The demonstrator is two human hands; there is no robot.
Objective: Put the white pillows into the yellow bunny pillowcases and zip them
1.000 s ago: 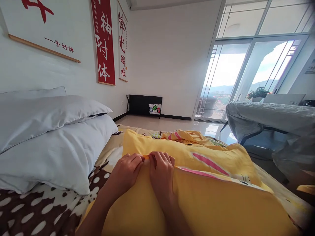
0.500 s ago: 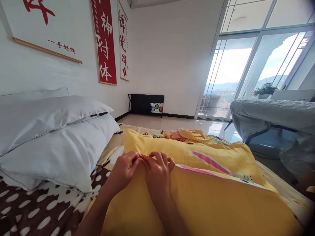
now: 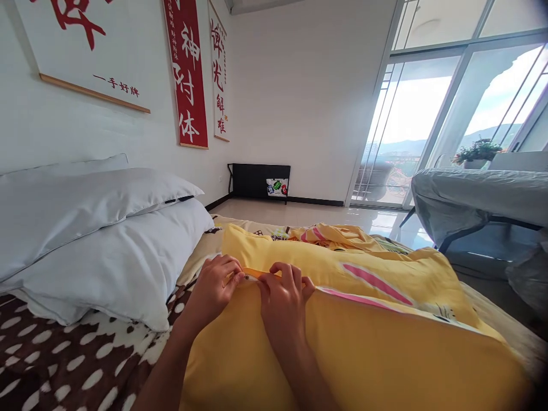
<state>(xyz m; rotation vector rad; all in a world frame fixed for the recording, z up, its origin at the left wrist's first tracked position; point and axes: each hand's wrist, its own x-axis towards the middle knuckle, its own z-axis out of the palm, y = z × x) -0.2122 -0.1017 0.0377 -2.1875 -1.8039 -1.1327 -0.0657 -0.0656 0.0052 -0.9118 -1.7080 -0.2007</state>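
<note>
Spread across the bed is a yellow fabric cover point(image 3: 377, 354) printed with pink rabbit ears, its edge running crosswise in front of me. My left hand point(image 3: 218, 285) pinches that edge near its left end, thumb against fingers. Just to the right, my right hand point(image 3: 286, 291) grips the same edge with curled fingers. A short strip of orange edge and a small pale spot show between the two hands; I cannot make out what the spot is. Beyond the edge, another puffed yellow part with a pink ear point(image 3: 377, 283) lies close behind my hands.
White pillows point(image 3: 115, 245) are stacked on the left over a brown, white-spotted blanket point(image 3: 55, 365). Crumpled yellow cloth point(image 3: 338, 235) lies at the bed's far side. A black panel point(image 3: 248, 181) stands by the wall, and a plastic-covered table point(image 3: 483, 191) is at the right.
My hands have drawn slightly apart along the edge, so more of the orange strip shows between them. The whole view has shifted a little, with things appearing farther right.
</note>
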